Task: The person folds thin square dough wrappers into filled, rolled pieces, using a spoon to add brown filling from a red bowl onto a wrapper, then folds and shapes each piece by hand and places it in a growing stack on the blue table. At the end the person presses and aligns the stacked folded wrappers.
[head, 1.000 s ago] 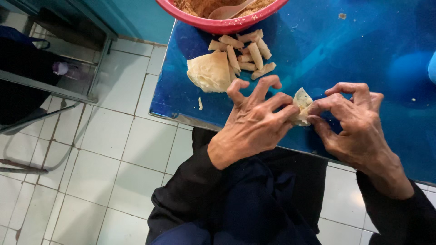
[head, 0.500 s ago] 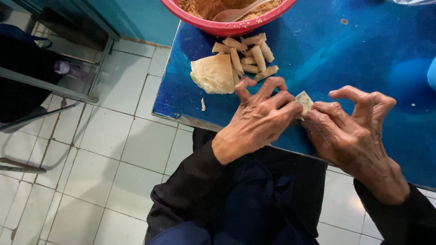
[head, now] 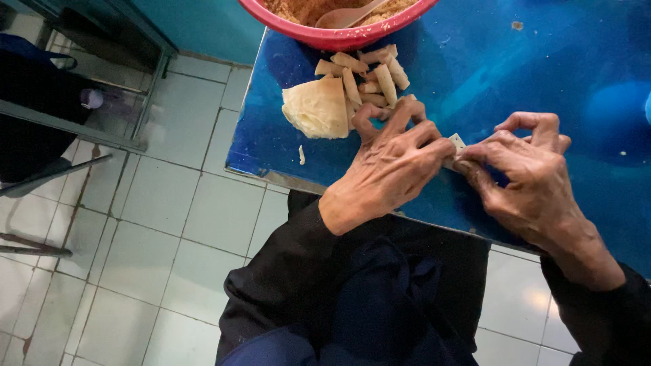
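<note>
Head view, looking down at a seated person at work. Nearest the camera lie the person's lap and dark sleeves [head: 291, 271], above a floor of pale tiles [head: 169, 224]. Beyond them runs the front edge of a glossy blue worktop [head: 542, 61], over which both hands meet. The left hand [head: 390, 166] is arched, knuckles up, its thumb and forefinger closed on one end of a small pale wrapper piece [head: 458, 141]; the remaining fingers are curled and raised. The right hand [head: 525, 176] pinches the other end of the same piece, its forefinger bent into a hoop above. Only a corner of the piece shows between the fingertips, just above the worktop surface near its front edge; whether it touches the surface cannot be told.

Just beyond the left hand lies a stack of thin pale wrapper sheets [head: 315, 108], with a heap of finished rolled sticks [head: 369, 78] touching its right side. A small scrap [head: 302, 156] lies near the stack. Farthest, at the worktop's back, a red basin [head: 339, 37] holds brown crumbly filling [head: 305, 8] and a spoon [head: 346, 15]. At left, well apart, stand metal furniture legs [head: 146, 102].
</note>
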